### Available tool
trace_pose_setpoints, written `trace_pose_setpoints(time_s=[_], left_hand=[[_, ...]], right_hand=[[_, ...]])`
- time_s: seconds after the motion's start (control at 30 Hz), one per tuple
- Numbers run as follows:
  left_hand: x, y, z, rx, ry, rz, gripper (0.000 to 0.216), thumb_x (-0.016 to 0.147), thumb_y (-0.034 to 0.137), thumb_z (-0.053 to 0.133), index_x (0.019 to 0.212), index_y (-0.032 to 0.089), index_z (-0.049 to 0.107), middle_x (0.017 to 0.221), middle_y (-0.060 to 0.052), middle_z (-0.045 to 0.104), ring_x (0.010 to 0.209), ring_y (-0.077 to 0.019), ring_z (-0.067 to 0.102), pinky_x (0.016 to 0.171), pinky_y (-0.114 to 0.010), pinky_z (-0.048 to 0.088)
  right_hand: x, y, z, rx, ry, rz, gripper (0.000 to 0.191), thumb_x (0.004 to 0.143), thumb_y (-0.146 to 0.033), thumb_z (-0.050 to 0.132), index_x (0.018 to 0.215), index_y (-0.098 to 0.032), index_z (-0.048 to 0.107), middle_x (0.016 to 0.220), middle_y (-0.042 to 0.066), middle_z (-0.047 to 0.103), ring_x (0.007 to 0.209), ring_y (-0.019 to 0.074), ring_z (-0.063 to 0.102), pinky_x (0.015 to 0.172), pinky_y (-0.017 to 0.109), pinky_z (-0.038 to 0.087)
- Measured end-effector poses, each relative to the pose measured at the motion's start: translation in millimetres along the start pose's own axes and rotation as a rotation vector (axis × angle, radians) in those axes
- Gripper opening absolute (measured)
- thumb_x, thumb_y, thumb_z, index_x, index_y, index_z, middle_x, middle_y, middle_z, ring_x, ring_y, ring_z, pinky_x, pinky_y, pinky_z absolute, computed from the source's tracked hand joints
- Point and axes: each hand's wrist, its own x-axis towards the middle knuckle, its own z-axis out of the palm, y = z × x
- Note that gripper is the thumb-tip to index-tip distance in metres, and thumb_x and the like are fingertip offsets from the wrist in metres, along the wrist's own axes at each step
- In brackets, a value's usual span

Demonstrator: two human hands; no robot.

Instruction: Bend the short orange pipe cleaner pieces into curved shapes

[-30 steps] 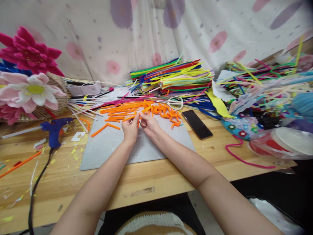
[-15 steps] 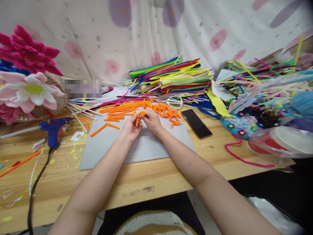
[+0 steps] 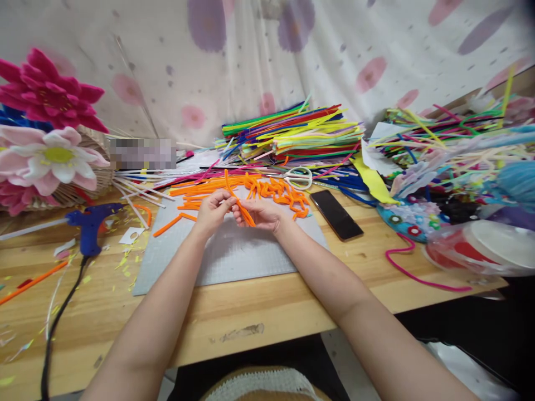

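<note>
Both my hands meet over the grey cutting mat (image 3: 234,256), holding one orange pipe cleaner (image 3: 239,203). My left hand (image 3: 212,210) pinches its upper part, and the free end sticks up toward the orange pile. My right hand (image 3: 259,215) lies palm up with its fingers curled round the lower end. Just beyond my fingers lies a heap of short bent orange pipe cleaner pieces (image 3: 279,190), with straight orange lengths (image 3: 200,186) to its left.
A blue glue gun (image 3: 90,223) with a black cord lies at the left, beside fabric flowers (image 3: 45,128). White-handled scissors (image 3: 297,177), a black phone (image 3: 336,214), stacked coloured pipe cleaners (image 3: 292,131) and a cluttered pile (image 3: 455,156) fill the back and right. A pink pipe cleaner (image 3: 413,273) curls near the table edge.
My hands have drawn back a little from the orange pile. A long orange pipe cleaner now runs between them, where before they held a short bent piece.
</note>
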Motion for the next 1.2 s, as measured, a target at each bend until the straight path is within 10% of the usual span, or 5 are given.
trace_pose_setpoints(time_s=[0.43, 0.6, 0.77, 1.0, 1.2], left_hand=[[-2.1, -18.9, 19.8, -0.243, 0.287, -0.384, 0.026, 0.05, 0.032, 0.074, 0.057, 0.011, 0.059, 0.053, 0.002, 0.05, 0.051, -0.0068, 0.045, 0.045, -0.019, 0.041], [-1.7, -18.4, 20.4, -0.261, 0.34, -0.484, 0.026, 0.048, 0.03, 0.075, 0.058, 0.012, 0.058, 0.055, 0.001, 0.052, 0.052, -0.008, 0.047, 0.042, -0.019, 0.039], [1.6, -24.6, 14.4, -0.169, 0.341, -0.33, 0.032, 0.048, 0.038, 0.075, 0.055, 0.012, 0.057, 0.052, 0.002, 0.051, 0.048, -0.0069, 0.046, 0.044, -0.019, 0.037], [2.6, -25.8, 9.0, -0.227, 0.108, -0.124, 0.028, 0.06, 0.038, 0.069, 0.057, 0.014, 0.055, 0.053, 0.001, 0.056, 0.048, -0.008, 0.051, 0.052, -0.022, 0.041], [2.0, -25.9, 4.8, -0.106, 0.075, -0.02, 0.023, 0.062, 0.035, 0.068, 0.06, 0.015, 0.056, 0.055, 0.002, 0.056, 0.051, -0.0084, 0.053, 0.055, -0.022, 0.044]], right_hand=[[3.2, 0.3, 12.1, -1.559, 0.679, -0.477, 0.021, 0.079, -0.024, 0.047, 0.065, -0.015, 0.059, 0.07, 0.004, 0.062, 0.07, 0.0134, 0.052, 0.061, 0.024, 0.033], [2.5, 7.9, 20.8, -1.898, 0.693, -0.456, 0.023, 0.082, -0.023, 0.042, 0.077, -0.014, 0.062, 0.083, 0.011, 0.064, 0.081, 0.0182, 0.054, 0.066, 0.027, 0.033], [7.8, 6.3, 13.4, -1.512, 0.639, -0.447, 0.022, 0.082, -0.029, 0.045, 0.076, -0.014, 0.061, 0.081, 0.008, 0.063, 0.078, 0.0156, 0.053, 0.068, 0.026, 0.036], [7.8, -1.4, -9.0, -0.31, 0.109, -0.131, 0.023, 0.078, -0.036, 0.052, 0.076, -0.014, 0.058, 0.067, 0.001, 0.058, 0.059, 0.0073, 0.05, 0.057, 0.021, 0.04], [5.4, 1.2, -8.2, -0.18, 0.128, -0.071, 0.016, 0.069, -0.027, 0.064, 0.075, -0.013, 0.058, 0.067, 0.0, 0.06, 0.058, 0.007, 0.052, 0.055, 0.019, 0.039]])
